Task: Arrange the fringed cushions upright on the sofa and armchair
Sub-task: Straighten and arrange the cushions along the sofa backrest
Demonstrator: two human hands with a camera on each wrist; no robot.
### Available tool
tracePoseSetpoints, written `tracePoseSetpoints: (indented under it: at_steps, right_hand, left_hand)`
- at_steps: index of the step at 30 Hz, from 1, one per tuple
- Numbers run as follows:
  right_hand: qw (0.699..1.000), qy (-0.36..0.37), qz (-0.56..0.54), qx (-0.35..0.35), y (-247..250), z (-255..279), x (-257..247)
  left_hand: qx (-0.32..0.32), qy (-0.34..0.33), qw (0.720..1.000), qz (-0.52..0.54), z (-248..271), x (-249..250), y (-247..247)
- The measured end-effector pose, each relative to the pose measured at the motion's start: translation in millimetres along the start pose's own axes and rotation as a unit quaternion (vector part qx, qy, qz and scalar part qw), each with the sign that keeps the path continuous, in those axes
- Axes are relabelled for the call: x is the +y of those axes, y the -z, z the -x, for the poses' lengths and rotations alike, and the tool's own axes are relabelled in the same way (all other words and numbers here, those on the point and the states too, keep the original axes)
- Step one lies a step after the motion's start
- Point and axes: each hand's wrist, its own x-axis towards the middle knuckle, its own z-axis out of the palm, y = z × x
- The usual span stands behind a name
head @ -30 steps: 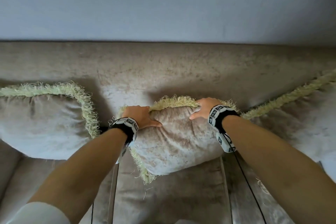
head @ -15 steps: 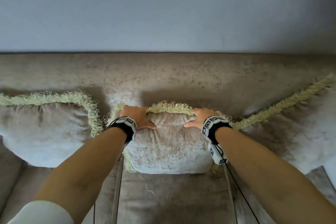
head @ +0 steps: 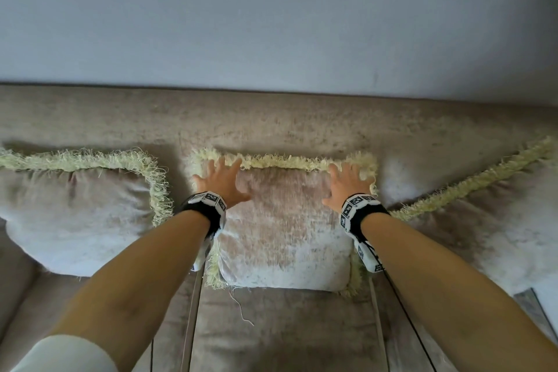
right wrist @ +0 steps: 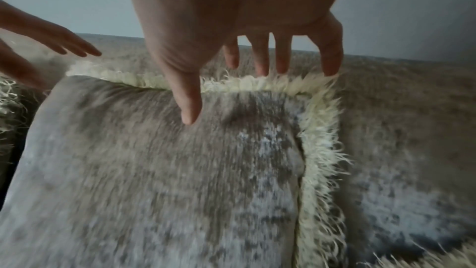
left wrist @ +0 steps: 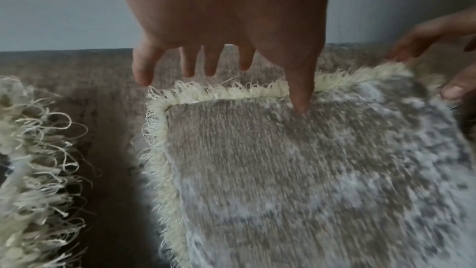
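The middle fringed cushion (head: 283,235) (left wrist: 296,180) (right wrist: 159,170), beige velvet with pale yellow fringe, stands upright against the sofa backrest (head: 271,121). My left hand (head: 220,181) (left wrist: 216,68) is open with spread, straight fingers over the cushion's top left corner. At the top right corner my right hand (head: 347,184) (right wrist: 260,68) is open the same way. Both thumbs lie by the cushion's face, and whether they touch it I cannot tell. A second fringed cushion (head: 75,214) leans upright at the left. A third fringed cushion (head: 483,226) lies tilted at the right.
A grey-blue wall (head: 271,15) rises behind the sofa. The seat cushions (head: 280,332) stretch below the middle cushion, with a loose thread on them. The left cushion's fringe (left wrist: 33,170) hangs close beside the middle cushion.
The middle cushion went from tilted to upright against the backrest. Both hands let go of its top edge and opened, fingers spread.
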Motion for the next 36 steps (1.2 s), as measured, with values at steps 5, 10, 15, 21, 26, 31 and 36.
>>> tracePoseSetpoints:
  at_steps: [5,10,15,21,26,31,36]
  right_hand:
    - [0.999,-0.005,-0.046,-0.013,0.4,4.8,8.7]
    - [0.998,-0.016,-0.065,-0.003,5.5,17.2,10.0]
    - [0.994,-0.035,-0.104,0.029,21.6,38.9,3.8]
    - [0.987,-0.069,-0.113,0.087,38.5,75.5,0.2]
    - [0.981,-0.114,-0.12,0.097,39.6,110.5,2.6]
    - [0.977,-0.146,-0.126,0.09,28.7,147.7,14.4]
    - [0.967,-0.178,-0.153,0.098,13.6,182.6,43.5]
  left_hand:
    - [0.01,0.014,1.0,0.021,3.8,-8.1,6.9]
    - [0.044,0.003,0.998,0.047,13.6,-9.5,12.2]
    - [0.105,-0.031,0.989,0.096,27.3,-2.8,20.6]
    - [0.129,-0.076,0.981,0.122,41.9,7.1,36.8]
    - [0.12,-0.107,0.98,0.12,57.5,11.1,41.5]
    - [0.112,-0.138,0.975,0.134,80.7,22.3,42.4]
    - [0.121,-0.162,0.969,0.144,111.0,52.8,40.4]
